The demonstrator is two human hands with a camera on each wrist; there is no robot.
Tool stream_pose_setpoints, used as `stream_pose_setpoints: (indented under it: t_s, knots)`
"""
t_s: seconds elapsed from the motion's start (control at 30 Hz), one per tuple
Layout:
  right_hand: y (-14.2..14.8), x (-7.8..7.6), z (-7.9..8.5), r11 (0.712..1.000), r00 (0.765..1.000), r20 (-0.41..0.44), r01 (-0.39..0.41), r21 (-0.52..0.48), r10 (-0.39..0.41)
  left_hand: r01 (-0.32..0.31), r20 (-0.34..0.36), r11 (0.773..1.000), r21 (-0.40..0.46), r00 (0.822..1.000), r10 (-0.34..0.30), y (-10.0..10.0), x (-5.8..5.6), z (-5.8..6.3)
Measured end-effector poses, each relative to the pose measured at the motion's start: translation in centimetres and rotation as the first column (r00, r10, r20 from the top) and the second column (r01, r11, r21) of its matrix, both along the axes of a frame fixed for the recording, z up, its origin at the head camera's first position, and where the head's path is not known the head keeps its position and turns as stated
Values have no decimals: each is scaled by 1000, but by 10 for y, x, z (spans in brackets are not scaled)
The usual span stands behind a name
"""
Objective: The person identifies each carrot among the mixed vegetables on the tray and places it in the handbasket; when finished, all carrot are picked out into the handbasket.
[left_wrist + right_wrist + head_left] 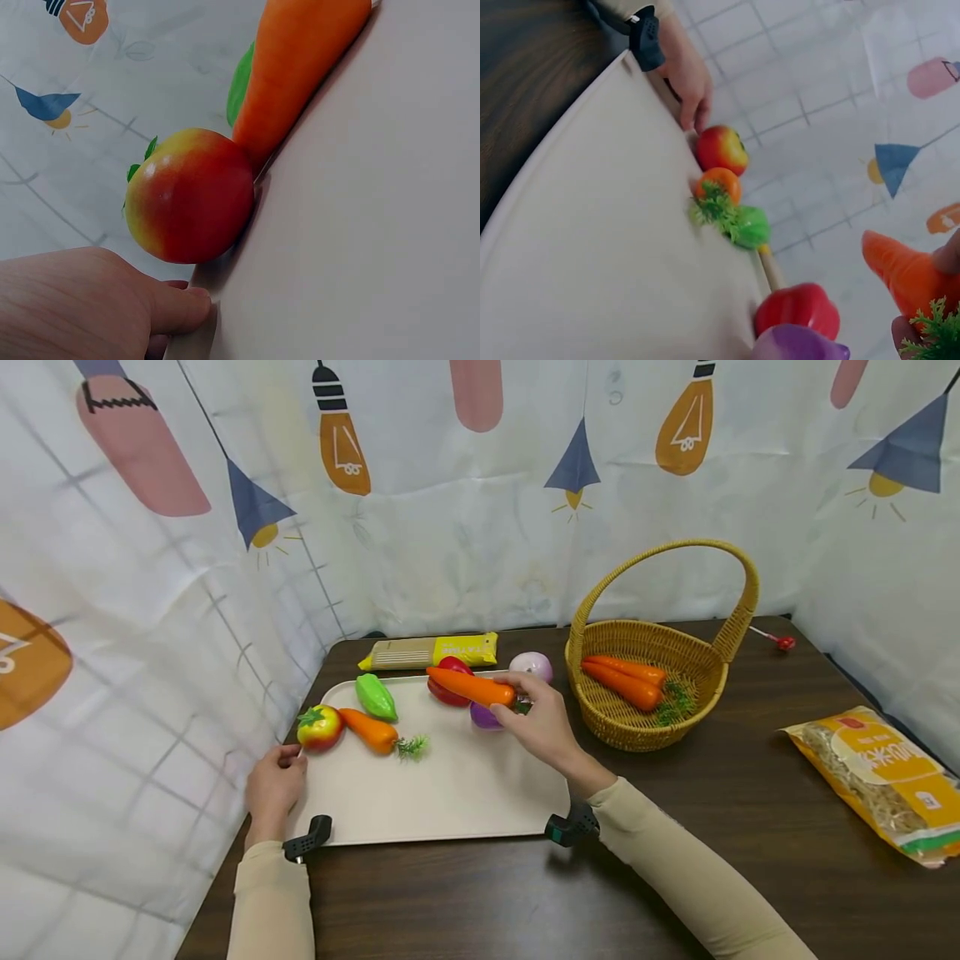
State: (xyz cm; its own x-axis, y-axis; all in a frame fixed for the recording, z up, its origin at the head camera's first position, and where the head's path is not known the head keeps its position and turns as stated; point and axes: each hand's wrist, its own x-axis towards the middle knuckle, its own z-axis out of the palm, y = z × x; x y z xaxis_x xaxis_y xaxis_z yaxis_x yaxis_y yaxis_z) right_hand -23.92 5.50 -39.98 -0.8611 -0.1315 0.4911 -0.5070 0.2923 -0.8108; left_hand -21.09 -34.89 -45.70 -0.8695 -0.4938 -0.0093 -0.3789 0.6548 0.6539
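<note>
My left hand (276, 785) grips the left rim of the cream tray (442, 793), its thumb over the edge in the left wrist view. Just beyond the thumb sits a red-yellow tomato (191, 196). Against the tomato lies a carrot (369, 732) with green leaves, and a green ridged vegetable (376, 697) is behind that. My right hand (546, 727) holds another carrot (471, 687) by its leafy end, raised above the tray's back part. Beneath it are a red bell pepper (798, 309) and a purple vegetable (795, 343), both partly hidden in the head view.
A wicker basket (633, 739) with a tall handle and carrots (626, 683) inside stands right of the tray. Behind the tray lie a yellow noodle pack (427, 652) and a pale purple onion (531, 665). A bagged food pack (877, 777) lies far right.
</note>
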Motion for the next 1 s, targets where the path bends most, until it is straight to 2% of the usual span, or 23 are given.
stream_pose_setpoints:
  t_s: [0.23, 0.53, 0.8, 1.0]
  knots:
    - [14, 1, -4, 999, 999, -7, 34, -23, -34, 2, 2, 1000, -11, 1000, -2, -2, -1, -1]
    - [32, 4, -8, 998, 999, 9, 37, -57, -36, 5, 3, 1000, -5, 1000, -5, -1, -1, -1]
    - [44, 21, 26, 995, 999, -1, 48, -85, -48, 7, 7, 1000, -7, 1000, -7, -1, -1, -1]
    - [61, 17, 39, 993, 999, -20, 33, -114, -36, 8, 5, 1000, -15, 1000, -8, -1, -2, -1]
